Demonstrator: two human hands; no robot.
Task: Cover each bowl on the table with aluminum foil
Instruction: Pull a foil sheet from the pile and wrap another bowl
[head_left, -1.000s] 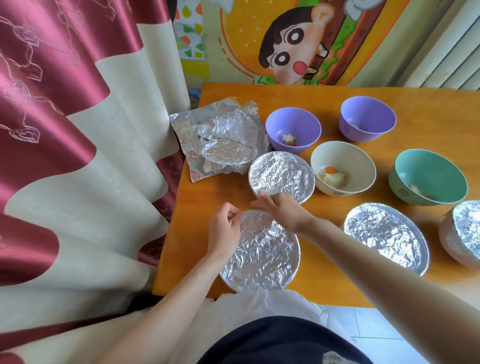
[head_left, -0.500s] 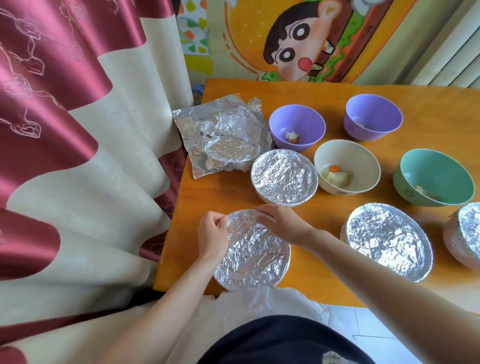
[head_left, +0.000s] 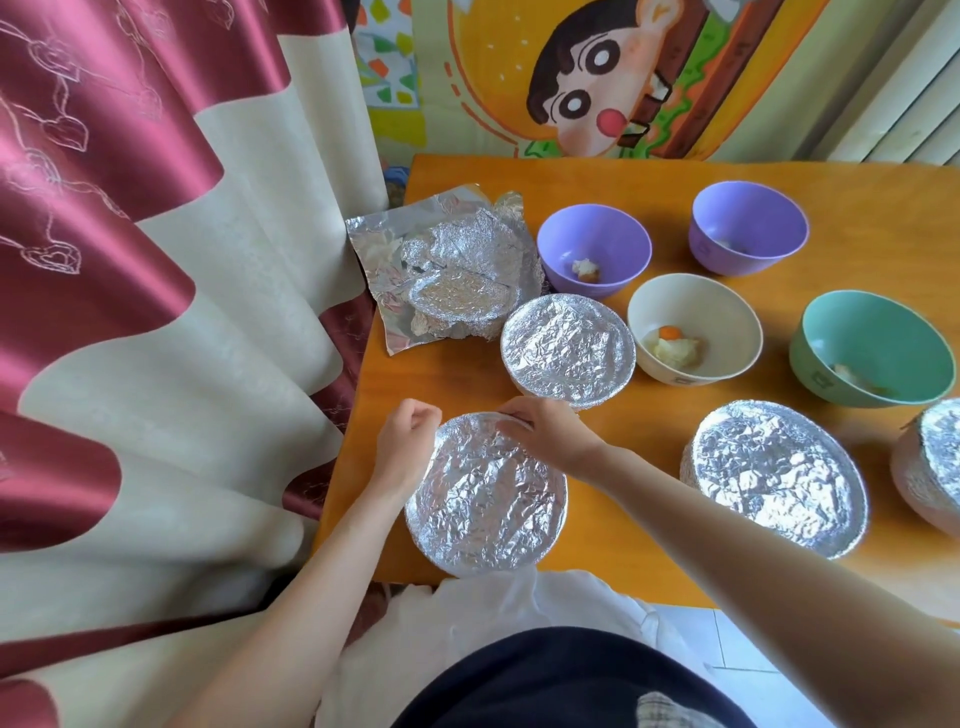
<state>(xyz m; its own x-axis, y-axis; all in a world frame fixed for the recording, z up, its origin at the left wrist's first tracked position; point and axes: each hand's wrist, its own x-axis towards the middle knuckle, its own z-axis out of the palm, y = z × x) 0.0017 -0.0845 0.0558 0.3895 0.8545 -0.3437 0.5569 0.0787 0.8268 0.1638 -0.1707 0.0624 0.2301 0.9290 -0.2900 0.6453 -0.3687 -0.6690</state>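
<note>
The bowl (head_left: 559, 501) being worked on sits at the near edge of the counter (head_left: 597, 174), close to its left corner and right in front of the person. A crinkled foil cover (head_left: 485, 496) is stretched over its whole top and folded down round the rim.

Both hands are at the far side of that rim. The left hand (head_left: 408, 441) is at the far-left edge with its fingers curled in, pinching the foil there. The right hand (head_left: 545, 428) reaches across from the right, its fingers curled over the far edge and gripping the foil against the rim.

Just beyond the right hand stands a second covered bowl (head_left: 567, 349). To the right is a wider third covered bowl (head_left: 776, 475), and a fourth wrapped bowl (head_left: 935, 462) is cut off by the right edge of the view.

Four bowls are open, each with a bit of food inside:
- a purple bowl (head_left: 594, 248)
- another purple bowl (head_left: 748, 234) farther right
- a cream bowl (head_left: 693, 327)
- a green bowl (head_left: 872, 353)

Loose foil sheets (head_left: 447, 270) lie crumpled at the far-left corner, touching the first purple bowl. A red and cream curtain (head_left: 156, 260) hangs to the left, and a cartoon picture (head_left: 597, 78) fills the wall behind.
</note>
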